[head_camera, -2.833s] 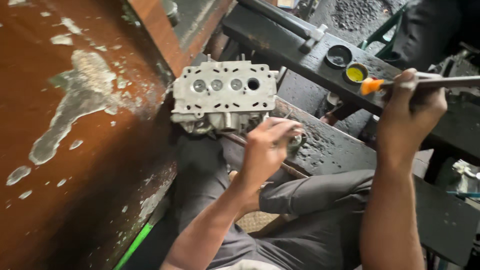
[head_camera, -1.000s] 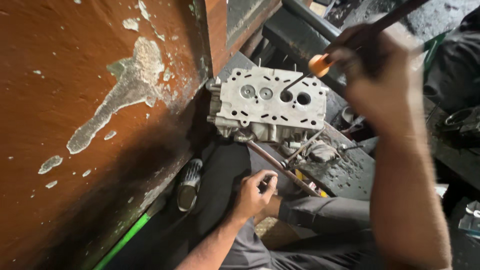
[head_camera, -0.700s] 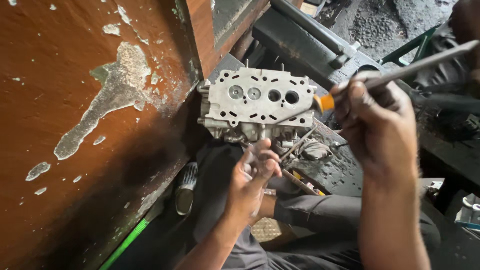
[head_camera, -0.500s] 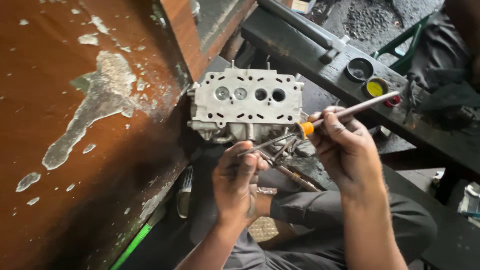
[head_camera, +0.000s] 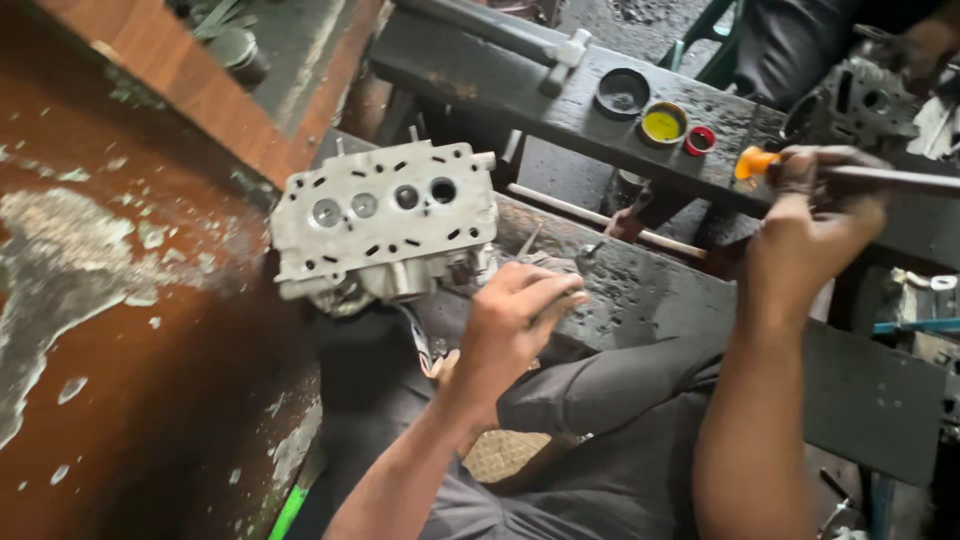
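Observation:
A grey aluminium cylinder head (head_camera: 385, 225) with a row of round ports leans on edge against my lap and the black bench. Just below its right corner, my left hand (head_camera: 515, 325) has its fingers curled around a small metal part that is mostly hidden. My right hand (head_camera: 810, 225) is raised to the right, gripping a dark rod (head_camera: 885, 178) with an orange rubber cup (head_camera: 752, 162) on its end. The cup hovers near the bench edge, apart from the cylinder head.
On the black bench (head_camera: 560, 80) sit a black cap (head_camera: 622, 92), a tin of yellow paste (head_camera: 663, 124) and a red cap (head_camera: 699, 140). A second cylinder head (head_camera: 860, 100) is at top right, under another person's hand (head_camera: 925, 45). A rusty peeling panel (head_camera: 120, 330) fills the left.
My right hand has swung the orange-tipped rod away from the cylinder head, out to the right near the tins. My left hand has stayed by the head's lower edge.

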